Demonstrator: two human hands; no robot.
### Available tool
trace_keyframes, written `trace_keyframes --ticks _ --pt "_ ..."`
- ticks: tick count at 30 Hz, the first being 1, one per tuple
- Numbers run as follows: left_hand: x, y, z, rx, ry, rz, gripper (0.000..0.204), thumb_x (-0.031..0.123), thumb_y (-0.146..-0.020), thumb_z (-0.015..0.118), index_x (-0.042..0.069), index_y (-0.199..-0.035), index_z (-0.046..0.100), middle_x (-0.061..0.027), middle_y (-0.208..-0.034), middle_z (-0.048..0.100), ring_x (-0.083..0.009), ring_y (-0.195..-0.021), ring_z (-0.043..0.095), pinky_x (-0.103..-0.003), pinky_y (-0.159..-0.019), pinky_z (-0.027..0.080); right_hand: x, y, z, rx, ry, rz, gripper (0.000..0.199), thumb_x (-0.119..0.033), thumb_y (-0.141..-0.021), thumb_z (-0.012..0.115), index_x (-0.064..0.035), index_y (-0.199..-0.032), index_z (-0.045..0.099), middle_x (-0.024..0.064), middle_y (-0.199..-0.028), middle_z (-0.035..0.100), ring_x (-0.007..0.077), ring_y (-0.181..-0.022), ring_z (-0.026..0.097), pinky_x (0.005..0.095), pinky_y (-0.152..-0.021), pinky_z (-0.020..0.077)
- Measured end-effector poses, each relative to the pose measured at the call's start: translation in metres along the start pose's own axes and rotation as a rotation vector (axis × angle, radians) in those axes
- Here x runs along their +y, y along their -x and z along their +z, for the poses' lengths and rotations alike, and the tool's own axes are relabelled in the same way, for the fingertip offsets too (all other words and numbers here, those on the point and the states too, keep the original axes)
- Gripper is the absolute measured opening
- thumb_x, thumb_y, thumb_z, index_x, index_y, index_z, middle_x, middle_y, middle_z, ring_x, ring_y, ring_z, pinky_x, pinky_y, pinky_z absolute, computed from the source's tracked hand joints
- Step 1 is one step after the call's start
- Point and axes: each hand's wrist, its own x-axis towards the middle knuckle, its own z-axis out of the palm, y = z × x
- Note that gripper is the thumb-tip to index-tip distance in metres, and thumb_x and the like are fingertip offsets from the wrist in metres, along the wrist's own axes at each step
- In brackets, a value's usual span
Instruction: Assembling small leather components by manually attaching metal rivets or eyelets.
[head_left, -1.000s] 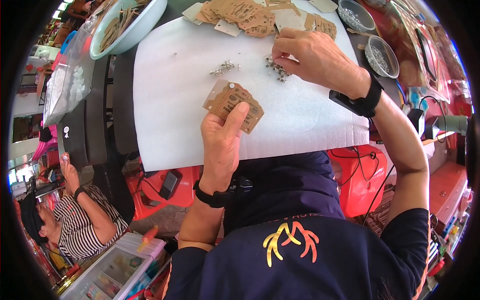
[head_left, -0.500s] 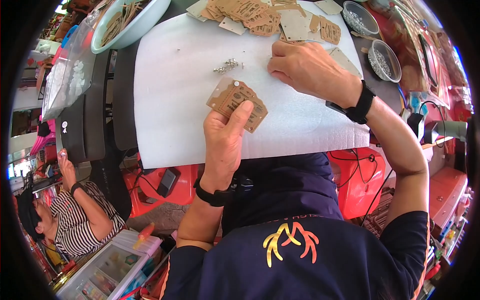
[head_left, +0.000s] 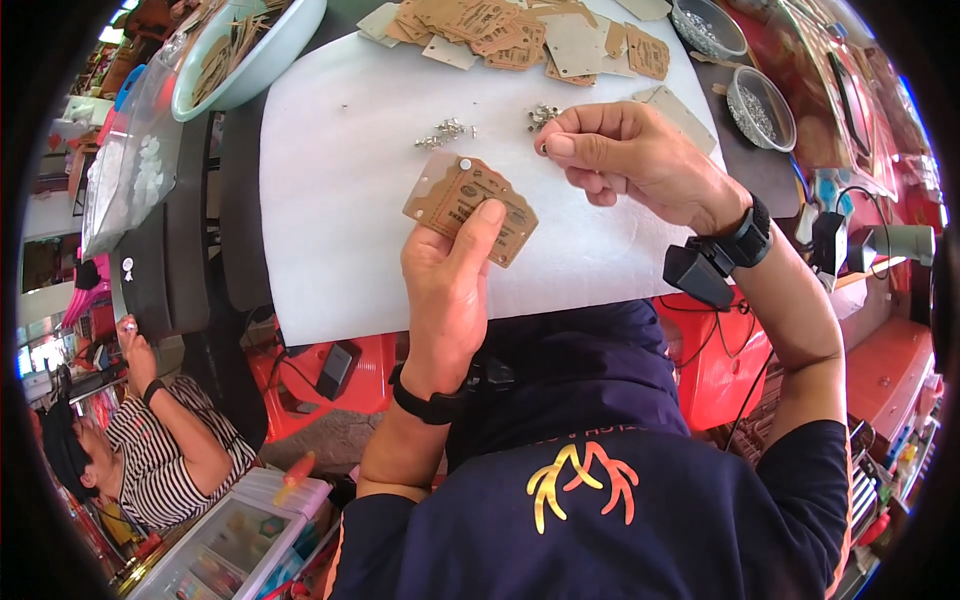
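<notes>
In my left hand (head_left: 450, 280) is a brown printed cardboard tag (head_left: 480, 205), pinched under the thumb. A clear plastic piece (head_left: 432, 190) shows along its left side, and a round silver rivet head (head_left: 466, 164) sits near its upper corner. My right hand (head_left: 620, 150) pinches a tiny metal piece, seemingly a rivet cap, between thumb and forefinger. Just past those fingertips lies a small heap of metal caps (head_left: 541, 116). A second heap, of silver rivets (head_left: 446, 132), lies beyond the tag. All of this rests on or above a white foam sheet (head_left: 340, 240).
Stacked brown tags (head_left: 490, 30) cover the far edge. Two clear bowls of small metal parts (head_left: 760, 110) stand at the far right. A pale blue basin (head_left: 290, 50) and a plastic bag (head_left: 135, 190) are at left. Another person (head_left: 170, 440) sits at lower left.
My right hand has drawn back toward me from the metal caps, uncovering their heap, and turned so the pinched piece shows. My left hand keeps the tag in nearly the same place.
</notes>
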Motion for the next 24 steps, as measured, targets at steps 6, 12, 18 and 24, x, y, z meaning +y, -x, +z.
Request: trace_keyframes --ticks 6,12,18,24 --pt "0.008 0.002 0.012 -0.031 -0.069 -0.023 0.036 0.009 -0.093 0.062 0.003 -0.128 0.055 -0.0015 -0.115 0.061 -0.0110 -0.104 0.057 -0.030 -0.093 0.045 0.012 0.013 0.002 -0.104 -0.480 0.056 0.025 -0.025 -0.098 0.061 -0.0025 -0.108 0.065 -0.0047 -0.087 0.058 0.0037 -0.071 0.049 0.0205 -0.057 0.0391" --pt "0.008 0.002 0.017 -0.027 -0.040 0.002 0.035 0.008 -0.093 0.065 0.002 -0.126 0.056 -0.0032 -0.113 0.061 -0.0092 -0.102 0.057 -0.027 -0.090 0.046 0.015 0.020 0.006 -0.068 -0.509 0.056 0.023 -0.024 -0.097 0.063 -0.0027 -0.103 0.067 -0.0043 -0.085 0.059 0.0048 -0.069 0.050 0.0227 -0.058 0.0415" --pt "0.002 -0.004 0.011 -0.018 -0.101 0.034 0.035 0.009 -0.093 0.065 0.002 -0.126 0.056 -0.0043 -0.113 0.062 -0.0101 -0.101 0.058 -0.028 -0.089 0.047 0.031 0.027 -0.005 0.266 0.721 -0.393 0.017 -0.019 -0.089 0.066 -0.0023 -0.091 0.065 0.0090 -0.081 0.062 0.0229 -0.064 0.059 0.0362 -0.059 0.0489" --pt "-0.002 -0.007 0.001 -0.006 -0.147 0.032 0.037 0.009 -0.092 0.064 0.001 -0.127 0.055 -0.0040 -0.114 0.061 -0.0128 -0.104 0.058 -0.030 -0.092 0.046 0.039 0.032 -0.006 0.281 1.240 -0.529 0.011 -0.013 -0.085 0.064 -0.0033 -0.080 0.061 0.0105 -0.080 0.060 0.0327 -0.073 0.062 0.0430 -0.065 0.0504"
